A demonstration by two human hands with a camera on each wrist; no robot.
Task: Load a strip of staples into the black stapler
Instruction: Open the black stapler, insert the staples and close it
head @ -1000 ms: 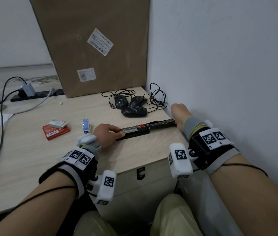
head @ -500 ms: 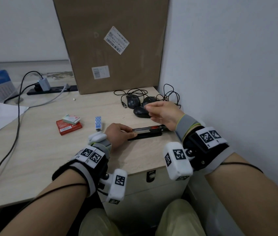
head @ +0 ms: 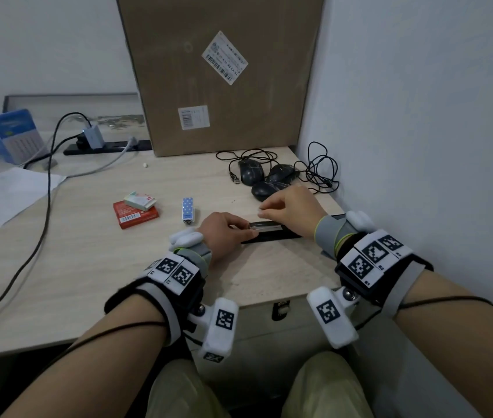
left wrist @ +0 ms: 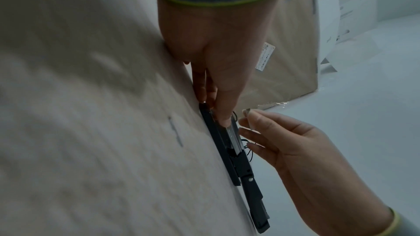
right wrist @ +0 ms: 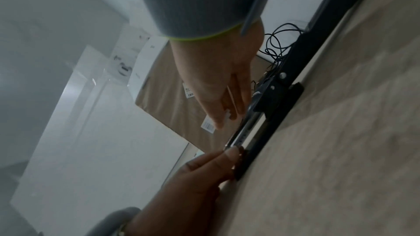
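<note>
The black stapler (head: 274, 237) lies opened flat on the desk near the front edge, its metal magazine (head: 265, 226) facing up. My left hand (head: 249, 232) grips the magazine's front end, thumb on top (left wrist: 223, 119). My right hand (head: 262, 210) hovers just above the magazine and pinches a short strip of staples (right wrist: 227, 114) between thumb and forefinger; the strip (left wrist: 246, 111) is small and mostly hidden by the fingertips. The stapler's rear arm (right wrist: 318, 24) runs off under my right wrist.
A red staple box (head: 136, 215) with a small carton (head: 141, 200) on it and a blue dotted object (head: 188, 209) lie left of the stapler. Three mice (head: 269, 179) with cables sit behind. A cardboard box (head: 224, 70) stands at the back; the wall is close on the right.
My right hand left the stapler's rear end by the wall and came up and left over the magazine, now pinching the strip. The left hand kept its hold.
</note>
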